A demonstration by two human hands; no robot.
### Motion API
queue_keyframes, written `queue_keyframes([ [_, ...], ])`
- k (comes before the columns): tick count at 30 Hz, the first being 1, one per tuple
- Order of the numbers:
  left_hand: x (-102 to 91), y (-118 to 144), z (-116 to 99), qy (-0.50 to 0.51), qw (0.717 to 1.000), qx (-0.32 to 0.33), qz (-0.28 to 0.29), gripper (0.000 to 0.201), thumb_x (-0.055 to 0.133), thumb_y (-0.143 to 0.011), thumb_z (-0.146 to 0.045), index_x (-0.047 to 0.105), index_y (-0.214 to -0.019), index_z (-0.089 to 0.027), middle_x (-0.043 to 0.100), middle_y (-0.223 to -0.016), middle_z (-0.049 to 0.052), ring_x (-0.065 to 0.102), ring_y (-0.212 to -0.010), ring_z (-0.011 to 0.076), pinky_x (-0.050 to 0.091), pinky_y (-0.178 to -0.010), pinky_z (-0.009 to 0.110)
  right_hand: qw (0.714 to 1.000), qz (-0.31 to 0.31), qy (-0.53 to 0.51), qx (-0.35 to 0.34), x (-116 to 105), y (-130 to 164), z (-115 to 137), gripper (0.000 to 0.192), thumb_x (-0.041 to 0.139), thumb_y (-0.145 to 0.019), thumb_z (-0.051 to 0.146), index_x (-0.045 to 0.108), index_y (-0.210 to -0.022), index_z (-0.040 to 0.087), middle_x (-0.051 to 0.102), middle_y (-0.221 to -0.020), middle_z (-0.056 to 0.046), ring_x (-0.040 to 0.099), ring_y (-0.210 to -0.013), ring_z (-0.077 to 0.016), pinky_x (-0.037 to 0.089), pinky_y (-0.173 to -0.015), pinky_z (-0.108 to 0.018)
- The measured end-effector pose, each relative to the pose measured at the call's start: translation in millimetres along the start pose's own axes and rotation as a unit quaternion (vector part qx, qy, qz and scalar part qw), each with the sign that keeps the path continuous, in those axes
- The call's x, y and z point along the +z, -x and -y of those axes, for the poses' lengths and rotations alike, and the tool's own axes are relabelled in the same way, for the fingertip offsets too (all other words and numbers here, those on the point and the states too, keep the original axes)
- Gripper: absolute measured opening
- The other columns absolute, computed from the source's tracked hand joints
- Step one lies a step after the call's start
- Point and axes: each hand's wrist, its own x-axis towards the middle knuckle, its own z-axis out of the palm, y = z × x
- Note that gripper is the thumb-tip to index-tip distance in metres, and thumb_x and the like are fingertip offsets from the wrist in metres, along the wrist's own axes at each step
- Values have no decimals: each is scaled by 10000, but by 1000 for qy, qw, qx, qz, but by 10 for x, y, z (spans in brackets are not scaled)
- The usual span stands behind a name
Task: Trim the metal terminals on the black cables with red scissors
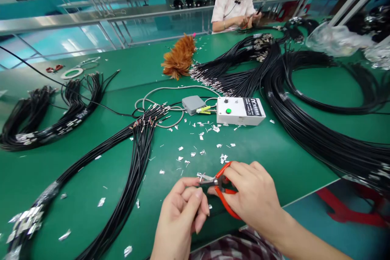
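Note:
My right hand (252, 195) grips small red-handled scissors (224, 193), blades pointing left near the table's front edge. My left hand (183, 211) has its fingers pinched together right at the blade tips, where a small silvery piece (201, 177) sits; what it holds is too small to make out. A bundle of black cables (134, 170) with metal-tipped ends lies to the left of my hands. Silvery scraps (201, 136) are scattered on the green table (274, 150) in front of me.
A white box with a green button (240, 110) and a grey box (193, 104) sit mid-table. Large black cable coils (319, 130) lie right, another bundle (45, 118) left. A feather duster (179, 59) lies farther back. Another person (236, 6) works across the table.

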Motion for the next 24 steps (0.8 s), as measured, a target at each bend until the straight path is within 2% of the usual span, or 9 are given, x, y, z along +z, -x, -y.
queue_keyframes([
  [6, 3, -3, 17, -18, 1000, 17, -9, 206, 639, -822, -318, 544, -892, -149, 580, -542, -36, 322, -379, 16, 179, -428, 182, 999, -1, 42, -27, -51, 2, -27, 394, 501, -897, 437, 546, -594, 190, 581, -553, 2, 483, -525, -138, 190, -589, -314],
  [12, 29, 3, 0, 10, 1000, -13, -2, 222, 667, -800, -323, 540, -874, -157, 574, -537, -43, 301, -371, 6, 188, -426, 173, 995, 22, 74, -61, -63, -1, -72, 355, 442, -913, 279, 553, -588, 188, 590, -544, -4, 493, -505, -144, 170, -580, -324],
  [15, 15, -7, -10, 31, 999, -31, 0, 246, 698, -774, -311, 538, -884, -161, 566, -520, -49, 297, -363, 7, 193, -422, 173, 997, 37, 23, -58, -68, -31, -104, 378, 470, -908, 339, 544, -569, 190, 595, -530, 12, 494, -491, -124, 183, -570, -312],
  [18, -27, -15, -23, 62, 997, -34, 13, 203, 660, -806, -287, 535, -908, -164, 581, -531, -34, 324, -365, 22, 238, -429, 180, 997, 40, -61, 4, -72, -57, -113, 413, 562, -856, 469, 514, -551, 194, 562, -497, 51, 456, -464, -93, 204, -558, -286],
  [20, -59, -13, -36, 82, 996, -33, 22, 178, 624, -832, -266, 532, -947, -166, 605, -560, -18, 345, -364, 28, 260, -436, 186, 996, 37, -78, 36, -62, -60, -100, 403, 600, -822, 503, 510, -578, 195, 565, -522, 54, 449, -476, -92, 214, -563, -278],
  [24, -90, 8, -60, 82, 995, -39, 29, 242, 578, -864, -251, 503, -1080, -172, 633, -602, 2, 383, -359, 29, 243, -430, 182, 997, 28, -72, 6, -5, -40, -46, 356, 590, -832, 487, 541, -642, 190, 602, -596, 26, 501, -549, -118, 216, -587, -288],
])
